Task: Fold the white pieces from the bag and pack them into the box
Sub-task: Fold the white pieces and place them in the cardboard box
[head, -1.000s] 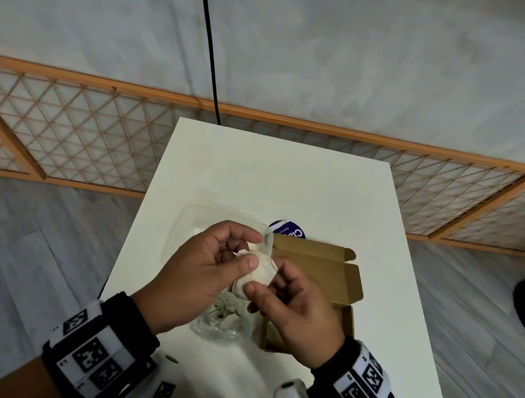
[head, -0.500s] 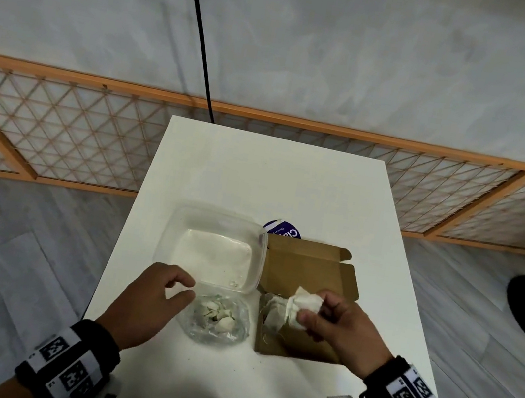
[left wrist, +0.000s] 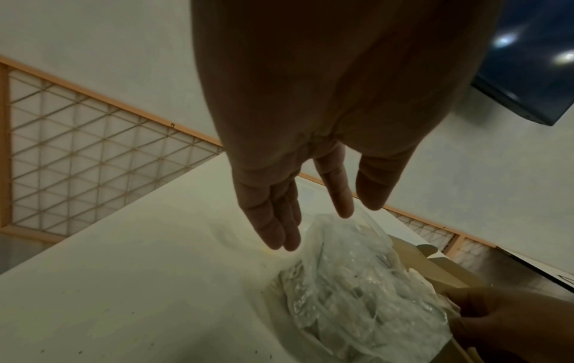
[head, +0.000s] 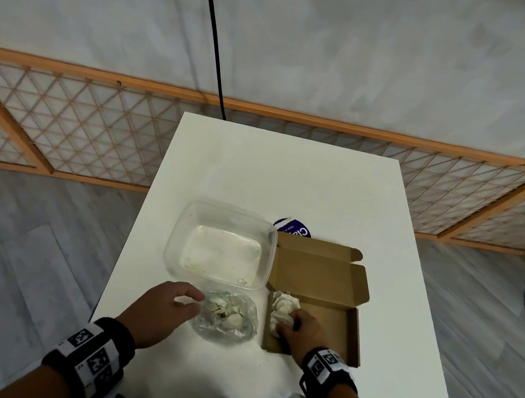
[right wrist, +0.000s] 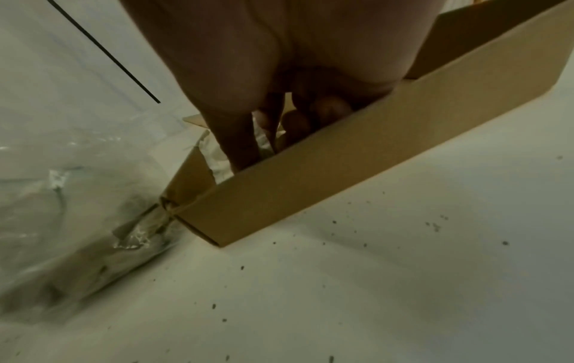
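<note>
White table (head: 292,176) fills the middle of my view, with a wooden lattice fence (head: 58,126) and a pale wall behind it.

Going from the left, my left hand (head: 162,312) hangs just over the table with its fingers loose and holding nothing. The clear plastic bag (head: 227,318) lies right beside its fingertips, to the right of them. White pieces (head: 225,309) still sit inside the bag in a heap. This hand is the nearer one to the bag, so I think it should pick out the next piece with only a short reach to the right.

Past the bag, away from my hands, is a clear plastic tub (head: 221,247).

To the right of the bag is the brown cardboard box (head: 340,330), with its lid folded back. The box's long side runs left to right. My right hand (head: 297,333) is down inside it, in the left end. Its fingers are bent over a folded white piece (head: 283,306) there. I cannot tell if they pinch it or just press it down.

Behind the box peeks a round purple sticker (head: 292,229) with white letters. I can read "Cl" and no more.
</note>
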A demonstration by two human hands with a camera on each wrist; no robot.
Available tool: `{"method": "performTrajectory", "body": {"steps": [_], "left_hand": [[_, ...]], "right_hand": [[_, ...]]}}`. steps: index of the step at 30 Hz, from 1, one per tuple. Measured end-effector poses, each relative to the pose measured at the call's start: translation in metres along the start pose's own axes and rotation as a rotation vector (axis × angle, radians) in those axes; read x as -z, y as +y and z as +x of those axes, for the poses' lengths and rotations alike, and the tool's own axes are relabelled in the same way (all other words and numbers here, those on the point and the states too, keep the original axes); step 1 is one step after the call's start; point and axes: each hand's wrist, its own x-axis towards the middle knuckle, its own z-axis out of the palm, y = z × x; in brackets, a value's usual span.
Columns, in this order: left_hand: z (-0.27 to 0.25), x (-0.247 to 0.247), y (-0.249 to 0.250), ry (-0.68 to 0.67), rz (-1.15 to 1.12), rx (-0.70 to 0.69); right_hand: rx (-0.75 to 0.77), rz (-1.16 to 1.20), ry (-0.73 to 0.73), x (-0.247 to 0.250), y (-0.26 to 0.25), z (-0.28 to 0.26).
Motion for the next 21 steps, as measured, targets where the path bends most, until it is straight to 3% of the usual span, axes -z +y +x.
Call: {"method": "performTrajectory", "body": {"steps": [6, 11, 17, 21], "left_hand": [[0.006, -0.008, 0.000, -0.055, 0.070, -0.008], [0.008, -0.013, -0.003, -0.064, 0.098, 0.031], [0.005, -0.013, -0.006, -0.063, 0.091, 0.024], [0.004, -0.014, -0.008, -0.062, 0.094, 0.022]], "right_hand": [[0.017, 0.015, 0.020, -0.003, 0.002, 0.003], [0.041, 0.022, -0.083, -0.002, 0.001, 0.003], [-0.065, -0.040, 0.013, 0.004, 0.001, 0.004], [0.000, -0.030, 0.168, 0.016, -0.016, -0.008]]}}
